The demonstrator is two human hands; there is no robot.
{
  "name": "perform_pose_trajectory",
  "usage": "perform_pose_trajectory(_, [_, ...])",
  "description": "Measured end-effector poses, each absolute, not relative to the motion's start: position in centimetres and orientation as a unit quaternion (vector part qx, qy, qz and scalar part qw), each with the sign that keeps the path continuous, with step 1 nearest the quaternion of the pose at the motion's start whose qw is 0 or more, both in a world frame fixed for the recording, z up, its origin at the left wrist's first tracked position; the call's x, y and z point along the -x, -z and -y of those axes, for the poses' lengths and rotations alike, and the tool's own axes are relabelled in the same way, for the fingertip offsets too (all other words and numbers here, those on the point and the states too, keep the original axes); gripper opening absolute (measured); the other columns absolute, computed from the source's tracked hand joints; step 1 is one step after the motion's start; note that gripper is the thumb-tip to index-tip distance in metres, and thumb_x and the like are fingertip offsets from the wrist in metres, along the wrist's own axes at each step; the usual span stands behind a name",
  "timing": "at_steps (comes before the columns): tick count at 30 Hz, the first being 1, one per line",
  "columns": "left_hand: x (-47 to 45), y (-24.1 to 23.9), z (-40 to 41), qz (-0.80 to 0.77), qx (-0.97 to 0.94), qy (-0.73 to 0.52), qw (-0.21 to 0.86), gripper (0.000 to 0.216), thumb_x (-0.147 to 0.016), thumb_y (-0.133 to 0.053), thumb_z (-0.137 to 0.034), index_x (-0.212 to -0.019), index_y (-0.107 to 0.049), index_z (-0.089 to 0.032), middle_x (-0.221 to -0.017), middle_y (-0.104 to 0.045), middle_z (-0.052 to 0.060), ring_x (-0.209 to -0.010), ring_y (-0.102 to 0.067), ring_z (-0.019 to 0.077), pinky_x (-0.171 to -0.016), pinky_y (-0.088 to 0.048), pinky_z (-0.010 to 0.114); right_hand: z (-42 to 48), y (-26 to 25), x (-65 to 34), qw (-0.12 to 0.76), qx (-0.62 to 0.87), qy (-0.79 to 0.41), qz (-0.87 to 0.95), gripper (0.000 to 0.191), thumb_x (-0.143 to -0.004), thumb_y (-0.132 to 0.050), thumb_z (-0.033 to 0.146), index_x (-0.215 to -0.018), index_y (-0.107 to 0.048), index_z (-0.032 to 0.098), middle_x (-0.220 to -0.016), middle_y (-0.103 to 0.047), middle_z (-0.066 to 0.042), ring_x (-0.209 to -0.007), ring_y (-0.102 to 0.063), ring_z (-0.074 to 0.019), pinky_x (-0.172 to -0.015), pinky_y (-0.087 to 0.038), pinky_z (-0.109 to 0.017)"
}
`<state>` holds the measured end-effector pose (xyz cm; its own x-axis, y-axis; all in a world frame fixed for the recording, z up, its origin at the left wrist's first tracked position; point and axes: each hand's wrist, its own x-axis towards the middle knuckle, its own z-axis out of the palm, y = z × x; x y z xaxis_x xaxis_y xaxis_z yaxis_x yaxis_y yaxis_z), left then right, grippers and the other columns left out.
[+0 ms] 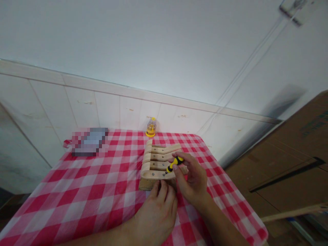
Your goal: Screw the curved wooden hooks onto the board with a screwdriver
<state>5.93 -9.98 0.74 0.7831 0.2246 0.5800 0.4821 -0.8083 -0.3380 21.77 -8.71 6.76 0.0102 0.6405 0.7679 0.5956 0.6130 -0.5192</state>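
Note:
A small wooden rack point(156, 161) made of several curved slats lies on the red and white checked tablecloth point(97, 191). My right hand point(192, 180) is closed around a yellow and black screwdriver point(173, 164), whose tip points down at the nearest slat. My left hand point(156, 211) rests at the rack's near edge, fingers bent and pressed against the wood, steadying it.
A yellow screwdriver bit holder point(151, 127) stands at the table's far edge by the tiled wall. A blurred-out flat object point(89, 141) lies at the far left. Brown cardboard boxes point(294, 157) stand to the right of the table.

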Motion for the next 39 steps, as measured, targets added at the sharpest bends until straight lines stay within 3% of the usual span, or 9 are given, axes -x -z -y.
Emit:
perform_pose_trajectory(12, [-6.0,-0.63,9.96,0.196,0.917,0.249,0.242,0.032,-0.099,-0.053,-0.031,-0.111,-0.073,-0.01,-0.114,-0.072,0.018,-0.109,-0.064,0.0344,-0.103,-0.041,0.055,8.51,-5.84,-22.33,0.574,0.448,-0.051,0.684,0.042,-0.095,-0.064,0.013,-0.134,-0.065,0.027,-0.121,-0.077,-0.011,-0.108,-0.078,-0.0261,-0.082,-0.069,-0.039])
perform_pose_trajectory(20, [-5.81,-1.1,10.17,0.192,0.919,0.245,0.243,0.031,-0.099,-0.052,-0.03,-0.108,-0.075,-0.011,-0.113,-0.073,0.017,-0.108,-0.064,0.0346,-0.1,-0.043,0.054,8.38,-6.14,-22.11,0.586,0.45,-0.018,0.674,0.04,-0.09,-0.069,0.011,-0.127,-0.067,0.026,-0.106,-0.078,-0.008,-0.089,-0.077,-0.0207,-0.077,-0.067,-0.035])
perform_pose_trajectory(39, [-5.92,-0.99,10.11,0.196,0.914,0.256,0.248,0.031,-0.098,-0.052,-0.03,-0.108,-0.074,-0.011,-0.114,-0.073,0.017,-0.109,-0.064,0.0347,-0.102,-0.042,0.054,8.09,-6.32,-21.76,0.623,0.408,0.002,0.667,0.038,-0.084,-0.075,0.005,-0.114,-0.066,0.026,-0.098,-0.069,-0.001,-0.087,-0.069,-0.0157,-0.076,-0.059,-0.027])
